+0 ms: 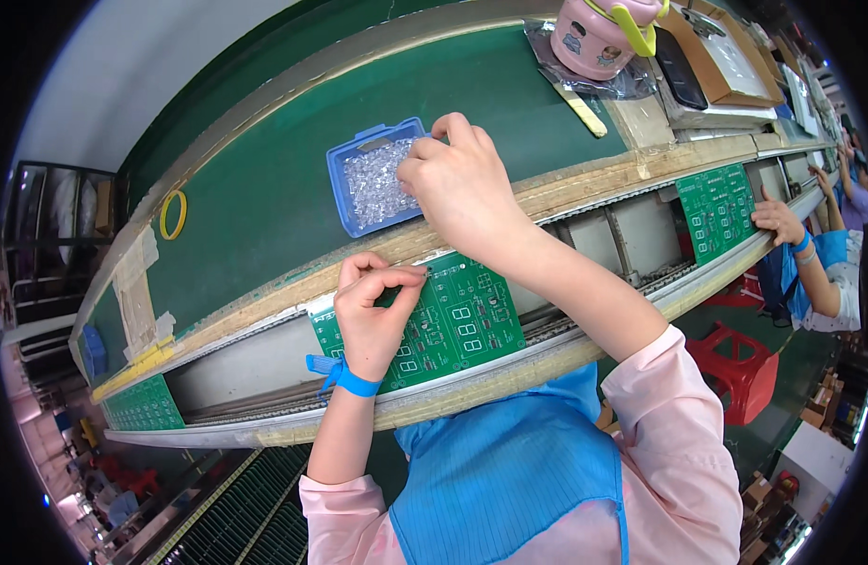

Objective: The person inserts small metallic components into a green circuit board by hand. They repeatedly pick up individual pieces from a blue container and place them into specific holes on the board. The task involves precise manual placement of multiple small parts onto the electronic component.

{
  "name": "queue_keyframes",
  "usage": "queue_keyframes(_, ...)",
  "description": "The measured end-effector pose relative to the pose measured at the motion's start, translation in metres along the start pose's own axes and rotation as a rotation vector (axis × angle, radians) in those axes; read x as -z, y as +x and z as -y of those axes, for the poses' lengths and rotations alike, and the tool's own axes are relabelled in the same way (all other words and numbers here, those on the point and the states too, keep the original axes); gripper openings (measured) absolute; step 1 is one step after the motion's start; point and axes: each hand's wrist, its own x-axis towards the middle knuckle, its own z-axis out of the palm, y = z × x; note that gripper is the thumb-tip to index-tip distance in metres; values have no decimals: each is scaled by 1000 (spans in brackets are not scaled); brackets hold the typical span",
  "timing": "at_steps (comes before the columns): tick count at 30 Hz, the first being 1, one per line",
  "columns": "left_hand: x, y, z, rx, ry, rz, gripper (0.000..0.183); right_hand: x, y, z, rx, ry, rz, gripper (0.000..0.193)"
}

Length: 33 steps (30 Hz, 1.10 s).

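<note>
green bench (264,179), blue tray (344,174), yellow ring (173,215)

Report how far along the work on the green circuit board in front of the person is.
Done: the green circuit board already carries several displays and small parts. In hand: the left hand pinches something tiny over the board, while the right hand reaches into the blue tray of clear parts. Left: another green board waits on the line.

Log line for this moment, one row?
left hand: pinching small part over green circuit board | right hand: reaching into blue tray of clear parts | board on conveyor rails
</note>
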Motion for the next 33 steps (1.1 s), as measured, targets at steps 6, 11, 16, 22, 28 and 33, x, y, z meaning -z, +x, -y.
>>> queue_keyframes(6, -2, 1, 1, -71, 129, 36, 14, 26, -14, 1, -89, 242, -101, 10)
queue_keyframes(11, -3, 0, 1, -96, 191, 48, 14, 39, -45, -1, -282, 598, -63, 8)
queue_keyframes(16, -4, 0, -2, -71, 175, 43, 13, 49, -67, -6, -425, 725, 22, 7)
queue_keyframes(22, -6, 3, -10, -179, 329, 67, 12, 46, -76, -10, -572, 785, 58, 9)
queue_keyframes(28, -9, 5, -25, -268, 534, 67, 11, 37, -81, -7, -771, 1073, 187, 14)
queue_keyframes(33, -6, 2, -25, -274, 544, 72, 14, 45, -77, -12, -886, 1545, 299, 17)
